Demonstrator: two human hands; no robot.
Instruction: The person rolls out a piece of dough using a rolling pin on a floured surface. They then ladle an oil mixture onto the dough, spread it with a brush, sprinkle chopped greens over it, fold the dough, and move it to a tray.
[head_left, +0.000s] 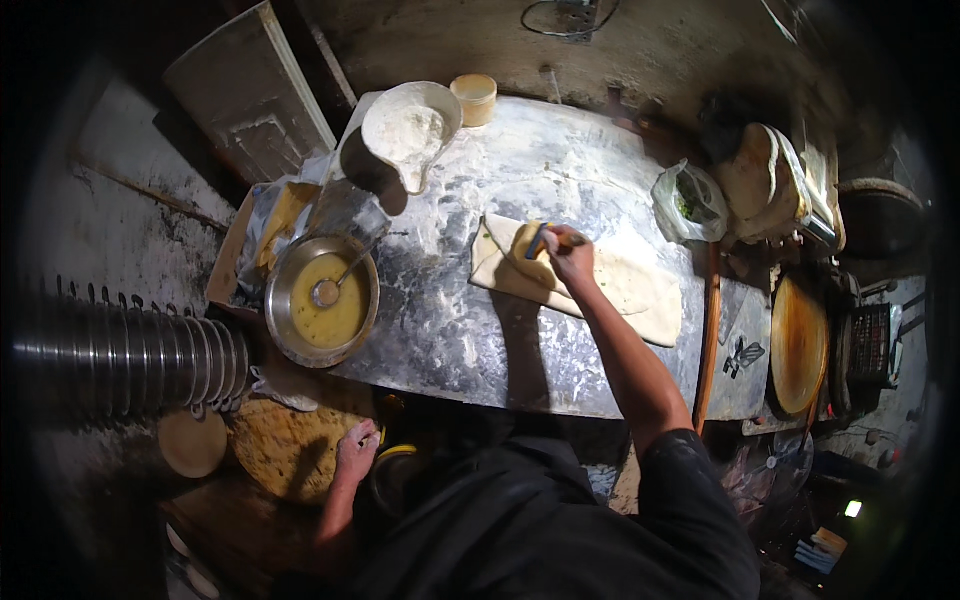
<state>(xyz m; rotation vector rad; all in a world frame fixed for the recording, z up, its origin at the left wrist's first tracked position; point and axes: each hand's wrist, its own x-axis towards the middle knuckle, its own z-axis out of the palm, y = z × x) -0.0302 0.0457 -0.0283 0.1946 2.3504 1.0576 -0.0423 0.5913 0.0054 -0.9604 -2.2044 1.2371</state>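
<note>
My right hand (571, 259) grips the handle of a brush (538, 241), its head against a folded sheet of dough (495, 270). The dough lies long and flat on the floured worktop (442, 322), with a few green flecks on it. Off to the lower left, my left hand (358, 450) hangs over a round wooden board (277, 450); its fingers are curled, and whether they hold anything does not show. A metal bowl (275, 315) of yellow liquid with green bits stands at the worktop's left edge, a ladle (327, 292) resting in it.
A scoop-shaped container of flour (412, 131) and a small tub (475, 100) stand at the back. An open plastic bag of greens (688, 202) sits back right. A wooden rod (708, 337) crosses the right side, beside a round griddle (799, 345). Stacked metal pots (150, 360) are far left.
</note>
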